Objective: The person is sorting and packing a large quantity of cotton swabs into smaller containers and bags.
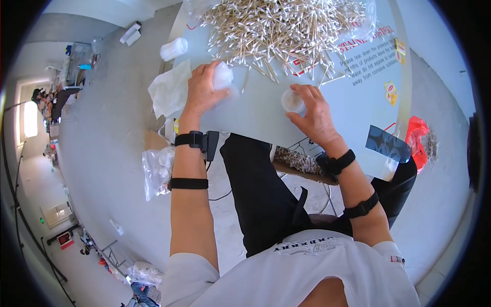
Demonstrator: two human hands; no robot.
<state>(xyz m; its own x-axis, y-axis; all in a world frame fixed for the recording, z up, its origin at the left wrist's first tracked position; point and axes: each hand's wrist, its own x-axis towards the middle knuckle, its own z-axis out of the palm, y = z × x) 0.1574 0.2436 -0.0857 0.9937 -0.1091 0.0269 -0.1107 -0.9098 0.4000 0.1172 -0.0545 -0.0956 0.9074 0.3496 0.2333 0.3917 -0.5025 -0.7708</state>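
Note:
My left hand [200, 93] is closed around a small translucent white tub [223, 75], which is slightly smeared by motion and stands at the near left edge of the swab pile. My right hand [318, 116] curves round a second round white tub [292, 101] on the grey table [255, 115], with thumb and fingers against its side. Beyond both hands spreads a large heap of cotton swabs [281, 33] with wooden sticks and white tips. A few loose swabs lie between the heap and my hands. Whether either tub holds swabs I cannot tell.
A white cylindrical tub [174, 49] lies left of the heap, near a crumpled white sheet [170, 89]. Below the table edge sits a box of swabs [302, 161]. A clear plastic bag [156, 171] hangs left; a red bag [417, 140] is at right. Other people [48, 105] are far left.

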